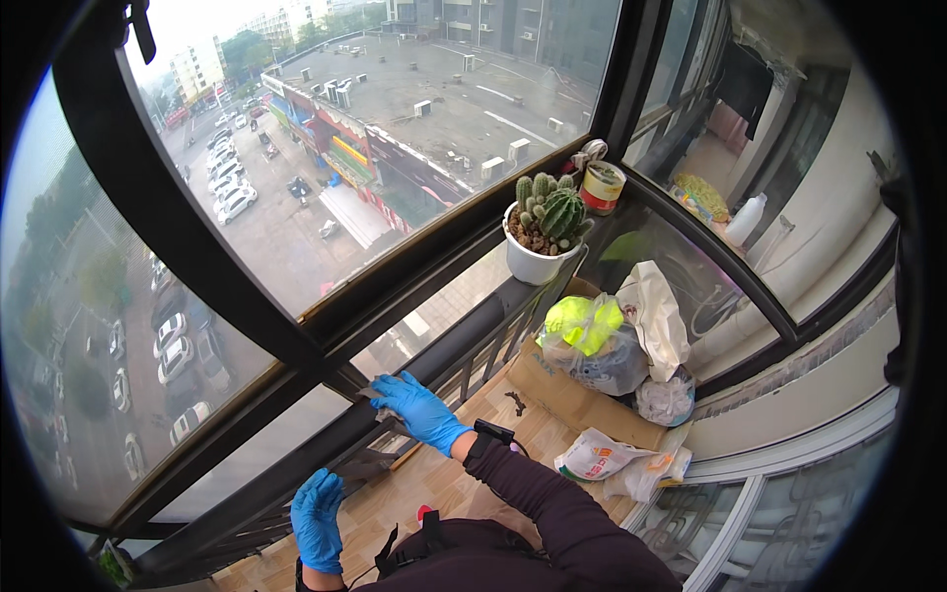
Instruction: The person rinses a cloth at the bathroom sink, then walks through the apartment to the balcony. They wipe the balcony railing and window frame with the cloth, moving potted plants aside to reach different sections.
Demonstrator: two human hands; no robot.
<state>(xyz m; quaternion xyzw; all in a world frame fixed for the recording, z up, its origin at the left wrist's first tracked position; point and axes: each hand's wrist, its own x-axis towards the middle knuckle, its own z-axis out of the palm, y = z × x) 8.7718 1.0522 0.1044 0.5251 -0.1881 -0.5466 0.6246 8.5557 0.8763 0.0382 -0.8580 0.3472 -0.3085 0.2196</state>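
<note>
My right hand point(422, 409), in a blue glove, presses a greyish cloth point(383, 403) onto the dark railing point(340, 449) under the window frame. Its fingers lie over the cloth and hide part of it. Lower and to the left, my left hand point(317, 518), also gloved in blue, is raised beside the railing. Its fingers are curled together, and nothing shows in them. Farther along the ledge, to the right, a white pot point(535, 262) holds several cacti point(554, 209).
A red and yellow tin point(601, 187) stands behind the cacti. Flattened cardboard point(582, 400), a bag with neon-yellow contents point(584, 326), a white sack point(655, 318) and a printed plastic bag point(597, 456) lie on the wood-look floor point(473, 434). Sliding doors point(750, 523) border the right. Glass panes overlook parked cars.
</note>
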